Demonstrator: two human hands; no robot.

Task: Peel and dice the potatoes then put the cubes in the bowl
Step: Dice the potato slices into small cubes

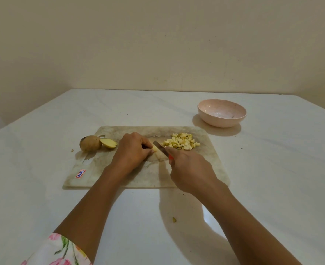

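Note:
On the marbled cutting board, my left hand pinches a pale strip of potato against the board. My right hand grips a red-handled knife, whose blade lies across the strip's end. Just beyond the blade sits a pile of potato cubes. A whole unpeeled potato and a cut half rest at the board's far left corner. The pink bowl stands beyond the board to the right, with no potato in it.
The white table runs back to a beige wall. A small scrap of potato lies on the table in front of the board. A red and blue sticker marks the board's near left corner.

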